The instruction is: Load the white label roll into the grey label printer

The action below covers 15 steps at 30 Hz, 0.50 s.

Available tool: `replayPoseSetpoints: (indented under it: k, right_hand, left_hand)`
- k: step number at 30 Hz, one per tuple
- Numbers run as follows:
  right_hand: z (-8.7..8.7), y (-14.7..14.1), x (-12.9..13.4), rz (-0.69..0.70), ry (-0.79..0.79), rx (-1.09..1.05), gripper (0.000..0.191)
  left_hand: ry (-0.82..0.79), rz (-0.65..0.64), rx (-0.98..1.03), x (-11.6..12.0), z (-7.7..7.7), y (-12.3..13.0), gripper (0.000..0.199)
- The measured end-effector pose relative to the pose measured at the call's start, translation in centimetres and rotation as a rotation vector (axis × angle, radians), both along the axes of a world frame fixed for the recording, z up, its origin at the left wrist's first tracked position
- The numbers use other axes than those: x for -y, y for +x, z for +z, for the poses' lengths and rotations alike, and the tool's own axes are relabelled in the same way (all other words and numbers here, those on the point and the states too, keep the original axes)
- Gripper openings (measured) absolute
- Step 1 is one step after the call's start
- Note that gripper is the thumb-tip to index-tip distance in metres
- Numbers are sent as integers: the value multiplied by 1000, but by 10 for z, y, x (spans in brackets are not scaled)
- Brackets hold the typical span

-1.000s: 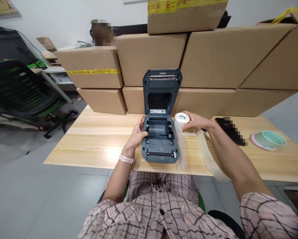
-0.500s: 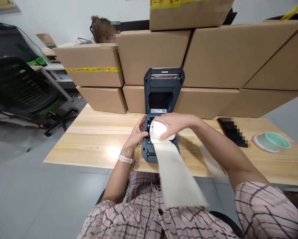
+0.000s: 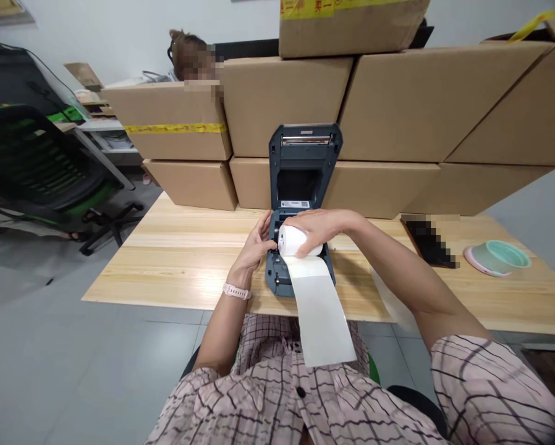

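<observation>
A dark grey label printer stands on the table with its lid raised. My right hand is wrapped over a white label roll above the printer's inner bay. From the roll a strip of labels hangs forward over the printer's front and the table edge. My left hand grips the left side of the printer's body, its thumb at the inner edge by the roll's end. The roll's right end is partly hidden under my right hand.
Stacked cardboard boxes wall off the back of the wooden table. To the right lie a dark phone-like object and a green cup. Another person's head shows behind the boxes. An office chair stands left.
The hanging strip has swung back to the left and now hangs steadier. My right hand and the roll have shifted slightly left. My left hand keeps its place at the printer.
</observation>
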State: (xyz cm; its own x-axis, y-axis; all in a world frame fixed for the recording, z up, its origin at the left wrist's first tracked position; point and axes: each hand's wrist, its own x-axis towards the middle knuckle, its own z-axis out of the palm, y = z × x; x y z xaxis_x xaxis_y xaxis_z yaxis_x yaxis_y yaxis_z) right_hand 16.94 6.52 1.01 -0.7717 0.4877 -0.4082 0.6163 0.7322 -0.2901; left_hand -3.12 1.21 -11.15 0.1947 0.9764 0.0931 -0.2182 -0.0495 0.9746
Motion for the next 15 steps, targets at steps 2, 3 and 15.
replayPoseSetpoints:
  k: [2,3,15]
  right_hand:
    - [2,-3,-3,14,-25,17,73]
    - [3,-4,-5,21,-41,24,73]
    - [-16,-11,-16,-44,-55,53,72]
  left_hand:
    - [-2,4,-6,-1,0,0,110]
    - [-6,7,-6,-1,-1,0,111]
    - [0,32,-13,-3,-5,0,110]
